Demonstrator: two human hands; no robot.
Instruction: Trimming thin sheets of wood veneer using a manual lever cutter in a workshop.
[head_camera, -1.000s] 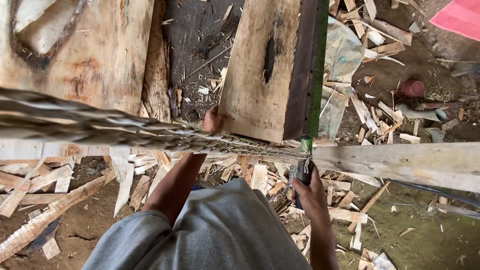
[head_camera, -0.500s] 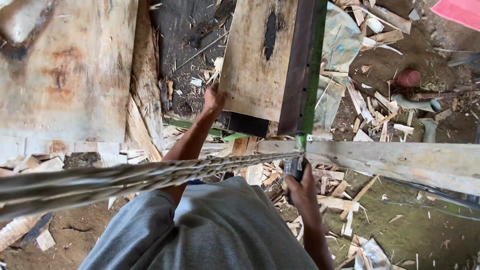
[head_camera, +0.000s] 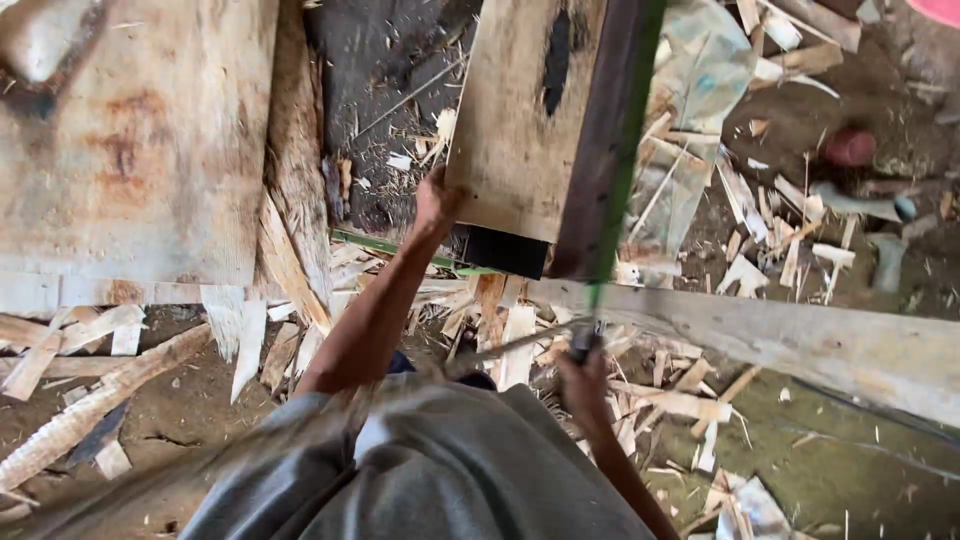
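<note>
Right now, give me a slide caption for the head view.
Left hand steadies a wooden board; right hand grips a green-bladed saw.

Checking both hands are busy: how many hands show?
2. The left hand grips the board's lower corner; the right hand holds the green saw handle below it.

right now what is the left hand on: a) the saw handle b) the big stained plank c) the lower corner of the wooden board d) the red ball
c: the left hand grips the lower corner of the wooden board, while the right hand holds the handle of the green-bladed saw running along the board's dark edge.
</note>
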